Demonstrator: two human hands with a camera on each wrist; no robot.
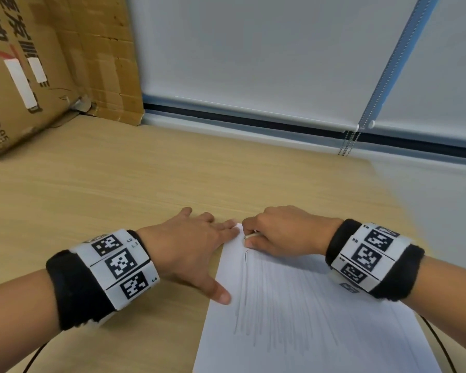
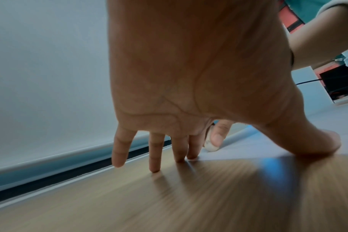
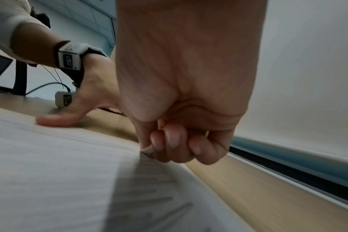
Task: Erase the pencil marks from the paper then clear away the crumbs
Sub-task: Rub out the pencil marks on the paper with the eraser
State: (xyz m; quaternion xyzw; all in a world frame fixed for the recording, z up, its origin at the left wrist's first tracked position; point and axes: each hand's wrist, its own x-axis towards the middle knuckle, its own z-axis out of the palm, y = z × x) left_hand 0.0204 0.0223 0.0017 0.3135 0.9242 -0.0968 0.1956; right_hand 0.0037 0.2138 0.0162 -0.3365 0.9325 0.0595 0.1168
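Note:
A white sheet of paper with long grey pencil strokes lies on the wooden table. My left hand lies flat with straight fingers spread, its thumb and forefinger pressing the sheet's left edge and far corner. My right hand is curled at the far corner of the paper and pinches a small white eraser whose tip touches the sheet. The eraser shows past my left fingers in the left wrist view. In the right wrist view the eraser peeks out under the curled fingers, above the pencil strokes.
A large cardboard box stands at the back left of the table. A white roller blind with a bead chain hangs behind the table's far edge. Black cables run near the front edge.

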